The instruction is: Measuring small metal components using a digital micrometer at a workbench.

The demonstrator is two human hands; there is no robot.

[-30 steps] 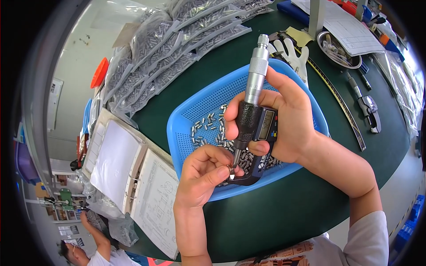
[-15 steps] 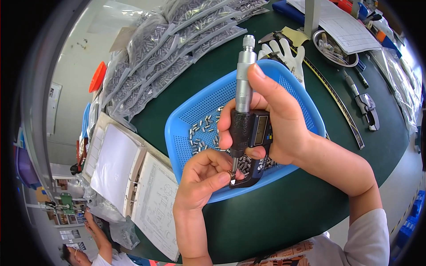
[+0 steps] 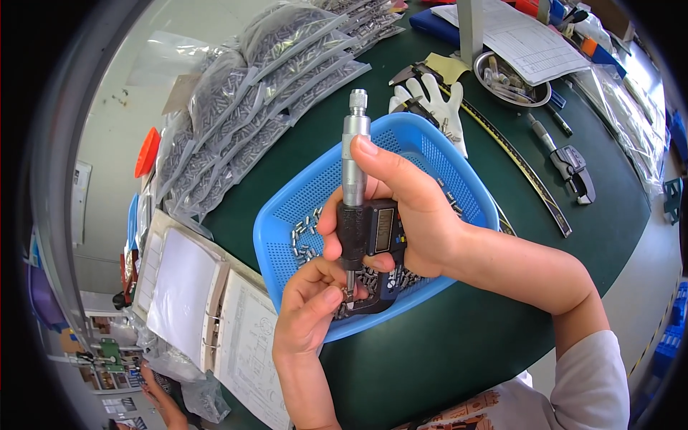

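My right hand (image 3: 408,215) grips a digital micrometer (image 3: 356,193) upright over a blue mesh basket (image 3: 430,154), thumb resting on its silver thimble. My left hand (image 3: 312,312) pinches a small metal pin (image 3: 349,292) at the micrometer's lower jaw, between anvil and spindle. Several small metal pins (image 3: 304,240) lie loose on the basket floor, partly hidden by both hands.
Clear bags of metal pins (image 3: 258,86) lie piled at the back left. An open binder with drawings (image 3: 208,308) sits left of the basket. A white glove (image 3: 437,100), a steel bowl (image 3: 512,79), a long ruler (image 3: 523,172), a caliper (image 3: 573,168) and papers lie right on the green table (image 3: 502,322).
The micrometer has swung from leaning right to upright, its thimble moving left. My left hand has stayed at the lower jaw, pinching the pin.
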